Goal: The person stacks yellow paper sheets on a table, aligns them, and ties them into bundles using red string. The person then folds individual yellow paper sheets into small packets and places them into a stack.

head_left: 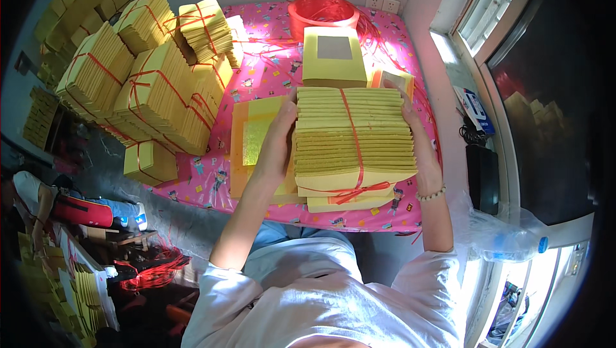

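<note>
Gripping 1 yellow bundle (354, 146), left fingers (290, 103) and right fingers (407, 103) press its sides; red strips (374, 36) trail beside a red tub (298, 24).

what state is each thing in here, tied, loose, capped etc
held yellow bundle, tied with red ribbon
left hand, against its left side
right hand, against its right side
stacks at left, tied
clear bottle, capped, lying on its side
red strands, loose, tangled
pink cover, spread out

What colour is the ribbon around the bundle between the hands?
Red ribbon, clearest in the head view.
</note>
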`<state>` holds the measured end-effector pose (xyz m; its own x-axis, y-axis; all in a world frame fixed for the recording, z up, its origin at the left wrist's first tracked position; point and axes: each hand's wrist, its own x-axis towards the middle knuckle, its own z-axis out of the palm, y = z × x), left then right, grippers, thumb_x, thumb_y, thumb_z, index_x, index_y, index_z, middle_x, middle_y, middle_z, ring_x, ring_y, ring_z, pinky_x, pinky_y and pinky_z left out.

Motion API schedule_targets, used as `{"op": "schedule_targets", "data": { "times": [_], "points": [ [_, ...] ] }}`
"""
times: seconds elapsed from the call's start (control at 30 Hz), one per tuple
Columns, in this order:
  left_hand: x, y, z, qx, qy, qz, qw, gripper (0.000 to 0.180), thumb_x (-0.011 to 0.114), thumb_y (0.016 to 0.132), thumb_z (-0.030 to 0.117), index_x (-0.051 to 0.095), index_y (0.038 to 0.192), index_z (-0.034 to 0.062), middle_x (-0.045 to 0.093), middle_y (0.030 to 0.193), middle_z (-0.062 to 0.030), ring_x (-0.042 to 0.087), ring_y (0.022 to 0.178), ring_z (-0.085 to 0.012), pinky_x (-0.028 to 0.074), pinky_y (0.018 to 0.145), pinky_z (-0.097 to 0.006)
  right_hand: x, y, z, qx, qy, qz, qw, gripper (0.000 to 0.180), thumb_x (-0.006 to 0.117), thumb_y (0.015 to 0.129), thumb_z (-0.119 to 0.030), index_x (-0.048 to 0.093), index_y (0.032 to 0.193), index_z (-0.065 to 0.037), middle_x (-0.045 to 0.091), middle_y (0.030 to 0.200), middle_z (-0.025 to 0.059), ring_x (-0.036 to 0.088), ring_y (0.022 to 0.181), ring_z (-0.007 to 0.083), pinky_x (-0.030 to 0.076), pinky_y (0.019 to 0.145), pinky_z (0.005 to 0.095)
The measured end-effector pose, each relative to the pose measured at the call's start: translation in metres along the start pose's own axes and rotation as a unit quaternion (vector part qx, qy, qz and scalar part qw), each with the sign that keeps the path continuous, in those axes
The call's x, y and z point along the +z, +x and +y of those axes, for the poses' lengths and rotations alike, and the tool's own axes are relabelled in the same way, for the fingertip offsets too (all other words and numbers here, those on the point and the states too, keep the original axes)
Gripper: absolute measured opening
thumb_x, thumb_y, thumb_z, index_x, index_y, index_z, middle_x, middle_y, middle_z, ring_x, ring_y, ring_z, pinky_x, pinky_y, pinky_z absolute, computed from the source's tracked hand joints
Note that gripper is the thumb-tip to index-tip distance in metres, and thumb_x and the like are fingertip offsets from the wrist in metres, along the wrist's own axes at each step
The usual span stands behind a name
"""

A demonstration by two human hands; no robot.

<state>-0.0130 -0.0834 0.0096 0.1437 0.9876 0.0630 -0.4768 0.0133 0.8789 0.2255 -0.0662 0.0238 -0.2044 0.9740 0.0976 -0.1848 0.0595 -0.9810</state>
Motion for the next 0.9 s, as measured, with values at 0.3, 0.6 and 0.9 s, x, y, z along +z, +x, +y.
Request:
{"op": "schedule_targets", "data": {
  "times": [0.3,0.6,0.9],
  "points": [
    [-0.012,-0.010,-0.002,0.074,0.089,-0.006,0.993,0.062,0.036,0.099,0.039,0.026,0.144,-0.0013,0.033,0.146,-0.0131,0.030,0.136,-0.0207,0.020,0.112,-0.033,-0.011,0.043,-0.033,-0.101,-0.279,-0.067,0.953,0.042,0.049,0.096,-0.034,0.052,0.127,-0.006,0.056,0.122,0.0083,0.051,0.117,0.0177,0.039,0.099,0.0312],
    [-0.004,-0.025,0.004,0.144,0.144,-0.080,0.976,0.084,0.058,0.089,0.042,0.015,0.147,-0.0003,0.023,0.149,-0.0149,0.024,0.138,-0.0255,0.019,0.112,-0.037,0.066,0.097,-0.063,0.012,-0.512,-0.354,0.783,0.039,0.050,0.095,-0.036,0.060,0.110,-0.002,0.063,0.097,0.0095,0.059,0.093,0.0170,0.046,0.085,0.0307],
    [-0.055,-0.011,-0.006,0.140,0.346,-0.227,0.899,0.157,0.091,0.046,0.047,-0.026,0.142,0.0053,-0.012,0.154,-0.0205,-0.008,0.144,-0.0287,0.005,0.115,-0.040,0.003,0.060,-0.066,-0.087,-0.377,-0.210,0.898,0.045,0.047,0.096,-0.041,0.057,0.119,-0.003,0.061,0.114,0.0077,0.055,0.110,0.0168,0.041,0.095,0.0311]
  ]
}}
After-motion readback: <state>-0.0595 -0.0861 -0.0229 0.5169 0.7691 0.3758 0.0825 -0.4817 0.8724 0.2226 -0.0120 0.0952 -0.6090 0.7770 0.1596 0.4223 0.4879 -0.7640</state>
